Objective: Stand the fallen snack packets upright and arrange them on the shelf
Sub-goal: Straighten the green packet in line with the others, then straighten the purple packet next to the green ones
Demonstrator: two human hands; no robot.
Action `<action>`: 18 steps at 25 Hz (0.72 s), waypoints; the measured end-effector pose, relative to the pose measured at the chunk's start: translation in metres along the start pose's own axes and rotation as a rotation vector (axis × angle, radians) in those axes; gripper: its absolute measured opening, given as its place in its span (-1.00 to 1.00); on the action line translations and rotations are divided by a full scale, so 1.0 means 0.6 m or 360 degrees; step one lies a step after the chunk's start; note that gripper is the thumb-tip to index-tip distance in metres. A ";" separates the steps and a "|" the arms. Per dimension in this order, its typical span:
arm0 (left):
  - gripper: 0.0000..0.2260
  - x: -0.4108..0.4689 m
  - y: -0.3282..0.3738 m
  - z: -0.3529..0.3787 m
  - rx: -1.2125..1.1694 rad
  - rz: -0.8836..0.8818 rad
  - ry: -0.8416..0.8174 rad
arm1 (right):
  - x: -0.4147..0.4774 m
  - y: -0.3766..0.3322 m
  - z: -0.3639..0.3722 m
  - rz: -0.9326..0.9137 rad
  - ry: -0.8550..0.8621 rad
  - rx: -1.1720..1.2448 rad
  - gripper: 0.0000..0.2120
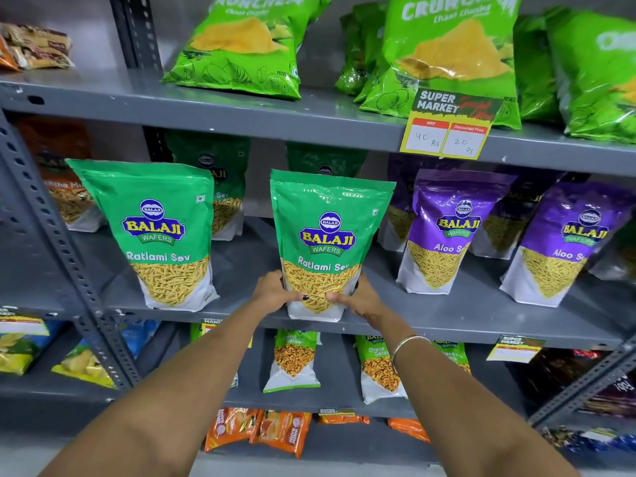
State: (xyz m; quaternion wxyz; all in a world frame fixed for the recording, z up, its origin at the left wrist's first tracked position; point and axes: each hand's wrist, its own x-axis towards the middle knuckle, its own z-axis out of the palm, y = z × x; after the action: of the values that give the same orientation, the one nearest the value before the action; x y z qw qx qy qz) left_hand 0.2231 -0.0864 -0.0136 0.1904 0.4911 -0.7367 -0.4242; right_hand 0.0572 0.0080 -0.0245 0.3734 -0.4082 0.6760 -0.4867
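A grey metal shelving unit [241,111] is shown, its tiers carried on perforated uprights. The top tier is occupied by large green Crunchem chip bags [451,53], and a yellow price tag [447,132] is fixed to the front edge below them. On the middle shelf [447,318], an upright green Ratlami Sev packet [161,232] is seen at the left, with more green packets behind it in shadow. Two purple Aloo Sev packets [444,232] are stood at the right, near the front edge and apart from each other. Between these groups, a second Ratlami Sev pouch [327,242] is held upright, its base resting on the shelf close to the front edge (it is tilted slightly to the left at the top). Its lower part is gripped from both sides: the left hand [275,290] is closed on the left edge, thumb across the front, and the right hand [358,296] is closed on the right edge likewise. A thin bangle [406,344] is worn on the right wrist. Smaller Chana Garam packets [294,359] are stood on the tier below.
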 end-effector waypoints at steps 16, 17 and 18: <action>-0.64 0.002 0.175 0.144 0.0377 -0.0410 -0.1018 | 0.026 0.077 -0.285 0.0498 0.0532 -0.0503 -0.32; -0.57 0.016 0.194 0.180 0.0204 -0.0318 -0.0875 | 0.034 0.080 -0.320 0.0490 0.0617 -0.0492 -0.17; -0.50 0.035 0.208 0.216 0.0052 -0.0247 -0.0727 | 0.044 0.082 -0.351 0.0468 0.0682 -0.0450 -0.09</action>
State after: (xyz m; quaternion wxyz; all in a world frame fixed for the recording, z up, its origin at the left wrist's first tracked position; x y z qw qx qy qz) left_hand 0.0533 -0.0285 0.0116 -0.0224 0.4405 -0.7275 -0.5255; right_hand -0.1523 0.0677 -0.0225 0.2280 -0.2418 0.8525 -0.4036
